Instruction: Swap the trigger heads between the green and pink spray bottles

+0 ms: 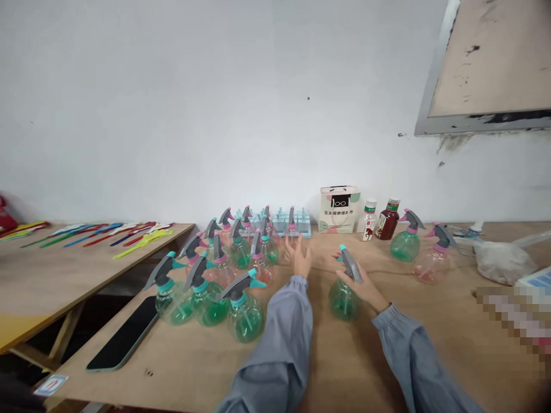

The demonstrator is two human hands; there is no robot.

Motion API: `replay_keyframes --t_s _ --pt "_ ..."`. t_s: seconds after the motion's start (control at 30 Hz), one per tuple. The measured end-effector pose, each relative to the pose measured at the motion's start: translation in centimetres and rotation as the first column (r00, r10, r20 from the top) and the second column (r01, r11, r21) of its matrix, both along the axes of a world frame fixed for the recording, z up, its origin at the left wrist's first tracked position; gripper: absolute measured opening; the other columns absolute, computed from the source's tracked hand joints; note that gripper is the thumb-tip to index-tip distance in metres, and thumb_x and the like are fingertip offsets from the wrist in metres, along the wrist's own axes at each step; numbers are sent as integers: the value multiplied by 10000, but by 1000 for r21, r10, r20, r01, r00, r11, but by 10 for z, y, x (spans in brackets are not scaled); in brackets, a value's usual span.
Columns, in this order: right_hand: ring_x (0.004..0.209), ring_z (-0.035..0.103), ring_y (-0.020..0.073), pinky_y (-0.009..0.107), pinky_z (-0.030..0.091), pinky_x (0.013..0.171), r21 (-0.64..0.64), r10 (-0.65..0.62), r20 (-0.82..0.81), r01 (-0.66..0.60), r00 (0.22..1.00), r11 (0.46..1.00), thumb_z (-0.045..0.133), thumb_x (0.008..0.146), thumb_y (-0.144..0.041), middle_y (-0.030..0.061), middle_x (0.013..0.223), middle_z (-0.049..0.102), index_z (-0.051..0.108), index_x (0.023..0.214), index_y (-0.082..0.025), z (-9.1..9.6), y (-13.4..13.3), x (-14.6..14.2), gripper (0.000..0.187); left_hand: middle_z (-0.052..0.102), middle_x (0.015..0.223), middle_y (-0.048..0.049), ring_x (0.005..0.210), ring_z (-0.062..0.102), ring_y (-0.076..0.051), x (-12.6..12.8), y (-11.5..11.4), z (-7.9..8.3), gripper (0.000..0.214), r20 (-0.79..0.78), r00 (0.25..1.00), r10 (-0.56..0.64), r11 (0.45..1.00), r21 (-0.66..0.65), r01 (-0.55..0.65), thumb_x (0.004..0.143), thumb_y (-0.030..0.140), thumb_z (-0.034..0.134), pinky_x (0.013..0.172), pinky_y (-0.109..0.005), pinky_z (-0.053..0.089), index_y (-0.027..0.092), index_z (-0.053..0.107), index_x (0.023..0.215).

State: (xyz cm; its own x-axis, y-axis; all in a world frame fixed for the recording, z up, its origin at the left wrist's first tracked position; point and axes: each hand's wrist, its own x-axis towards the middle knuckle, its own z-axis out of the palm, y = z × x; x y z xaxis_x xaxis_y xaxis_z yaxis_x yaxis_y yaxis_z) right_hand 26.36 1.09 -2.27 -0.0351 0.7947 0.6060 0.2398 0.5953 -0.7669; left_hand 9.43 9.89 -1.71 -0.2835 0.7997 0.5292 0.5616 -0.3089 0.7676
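Observation:
My right hand (361, 284) is closed around the grey trigger head of a green spray bottle (343, 298) that stands on the wooden table (327, 355). My left hand (299, 257) is open, fingers spread, holding nothing, just right of a cluster of several green and pink spray bottles (224, 275). Both arms wear grey-blue sleeves.
A black phone (124, 338) lies near the table's left front edge. At the back stand a white box (338, 209), two small drink bottles (379, 219), a green spray bottle (406, 240), a pink one (434, 258) and a plastic bag (503, 261). Coloured sticks (90, 232) lie on a second table at left.

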Motion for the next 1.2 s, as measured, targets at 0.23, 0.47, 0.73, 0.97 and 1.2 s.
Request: replay_keyframes --t_s 0.23,0.47,0.73,0.97,1.2 --pt "1228 612 256 463 461 1078 -36 94 -49 -96 994 995 716 807 -433 78 1344 629 583 1302 -291 -6 2 -1 531 347 1591 -124 1485 201 -439 -5 67 41 478 -215 974 72 977 -181 -112 809 140 571 1148 -677 207 253 676 1262" --pt "1070 691 248 445 520 994 -128 76 -204 -103 976 986 748 766 -468 66 1254 676 644 1209 -310 0 2 -4 481 404 1533 -172 1505 205 -376 -1 58 37 514 -277 959 66 986 -129 -105 861 159 509 1158 -691 125 271 590 1356" --pt "1113 675 307 486 493 1017 -191 177 -486 -302 856 934 690 766 -576 86 1044 761 697 1111 -247 14 -3 -11 476 426 1343 -180 1305 437 -322 -19 -11 -10 429 -294 952 83 994 90 -58 870 198 511 1076 -522 370 208 634 1281" --pt "1102 674 289 429 509 968 -205 249 -514 -400 821 893 645 791 -622 75 933 767 708 997 -237 16 -7 -31 441 451 1326 -175 1215 466 -331 -50 -61 -27 369 -455 887 80 987 161 -7 866 238 531 997 -502 425 215 691 1197" --pt "850 688 243 368 498 867 -224 133 -459 -260 878 939 662 740 -677 39 757 735 688 858 -228 15 -13 -41 464 456 1371 -199 1245 488 -351 -64 -72 -37 386 -490 863 122 981 192 -30 877 244 519 995 -510 434 207 680 1226"
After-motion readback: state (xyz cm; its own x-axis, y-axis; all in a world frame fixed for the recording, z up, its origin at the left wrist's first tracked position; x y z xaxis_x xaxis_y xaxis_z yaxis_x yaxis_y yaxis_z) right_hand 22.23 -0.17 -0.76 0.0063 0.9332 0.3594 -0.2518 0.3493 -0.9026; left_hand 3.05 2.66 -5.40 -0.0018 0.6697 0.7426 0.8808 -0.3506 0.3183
